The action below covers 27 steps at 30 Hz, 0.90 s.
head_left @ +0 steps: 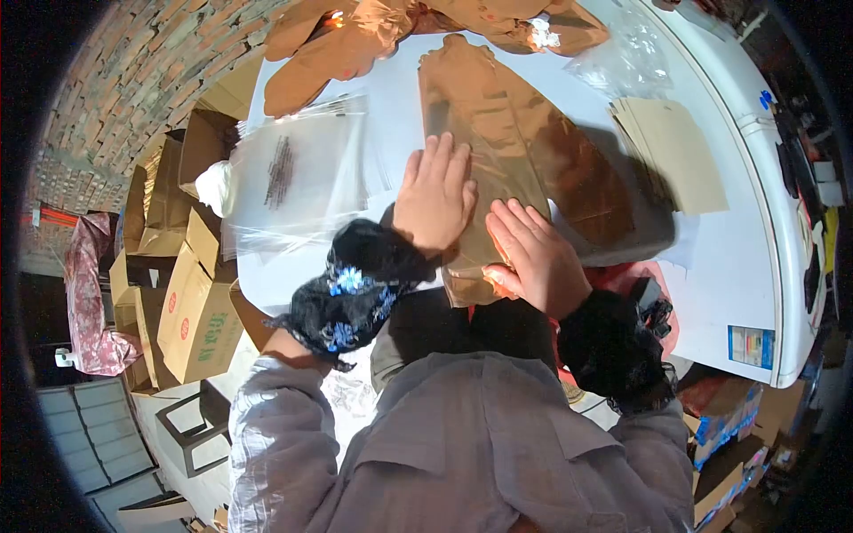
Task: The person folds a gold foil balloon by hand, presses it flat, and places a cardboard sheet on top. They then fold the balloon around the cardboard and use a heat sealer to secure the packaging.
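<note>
A long, folded brown garment [489, 107], glossy and thin like tights, lies lengthwise on the white table [391, 67], its near end at the table edge. My left hand [435, 195] rests flat on its left side with the fingers stretched forward. On the lower right part lies my right hand [533, 258], fingers extended, with a bit of orange-brown material showing by the thumb. To the right, a wider brown piece [586, 169] spreads out, partly in shadow. More brown garments [311, 58] are heaped at the far edge. Black lace cuffs cover both wrists.
Clear plastic bags [302, 169] are stacked at left. Beige cards [680, 155] lie at right, with crumpled clear plastic [626, 58] behind them. Open cardboard boxes [200, 306] stand left of the table, near a stool [191, 426]. A brick wall [133, 107] rises behind.
</note>
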Each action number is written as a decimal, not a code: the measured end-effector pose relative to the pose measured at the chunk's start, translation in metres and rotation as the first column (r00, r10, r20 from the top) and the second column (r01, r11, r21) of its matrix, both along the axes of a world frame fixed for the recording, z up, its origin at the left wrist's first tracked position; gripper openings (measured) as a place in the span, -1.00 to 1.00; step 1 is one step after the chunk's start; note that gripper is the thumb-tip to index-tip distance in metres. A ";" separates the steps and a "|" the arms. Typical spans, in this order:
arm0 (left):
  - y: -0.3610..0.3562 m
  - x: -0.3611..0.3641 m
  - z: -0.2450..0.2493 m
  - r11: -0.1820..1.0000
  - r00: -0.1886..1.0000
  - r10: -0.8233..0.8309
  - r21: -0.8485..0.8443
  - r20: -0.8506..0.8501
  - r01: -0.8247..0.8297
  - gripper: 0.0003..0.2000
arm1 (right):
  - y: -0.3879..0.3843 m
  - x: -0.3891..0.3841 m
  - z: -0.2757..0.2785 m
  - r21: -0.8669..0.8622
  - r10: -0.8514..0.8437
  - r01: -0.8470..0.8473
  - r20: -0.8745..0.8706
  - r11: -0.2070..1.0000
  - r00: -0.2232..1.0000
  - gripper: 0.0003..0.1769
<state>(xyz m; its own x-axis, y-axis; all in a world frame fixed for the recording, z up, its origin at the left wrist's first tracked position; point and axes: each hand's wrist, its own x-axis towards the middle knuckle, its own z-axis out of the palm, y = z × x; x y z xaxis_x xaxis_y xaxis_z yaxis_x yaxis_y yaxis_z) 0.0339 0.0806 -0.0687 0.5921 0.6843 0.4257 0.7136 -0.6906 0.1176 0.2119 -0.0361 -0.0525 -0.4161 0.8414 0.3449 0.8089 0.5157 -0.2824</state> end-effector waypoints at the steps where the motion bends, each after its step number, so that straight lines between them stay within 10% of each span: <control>1: 0.013 0.000 -0.002 1.000 1.000 0.009 -0.008 -0.023 -0.009 -0.49 | 0.000 0.000 0.000 0.001 -0.004 0.004 0.002 1.000 1.000 -0.22; 18: 0.087 0.012 -0.019 0.978 0.991 0.128 0.173 -0.039 -0.119 -0.42 | 0.001 0.001 0.003 0.020 -0.017 0.018 -0.051 1.000 0.999 -0.24; 27: -0.011 -0.010 0.023 0.944 0.961 -0.272 -0.177 0.050 0.277 -0.42 | -0.003 -0.003 0.003 -0.004 -0.047 0.047 -0.037 0.999 0.998 -0.30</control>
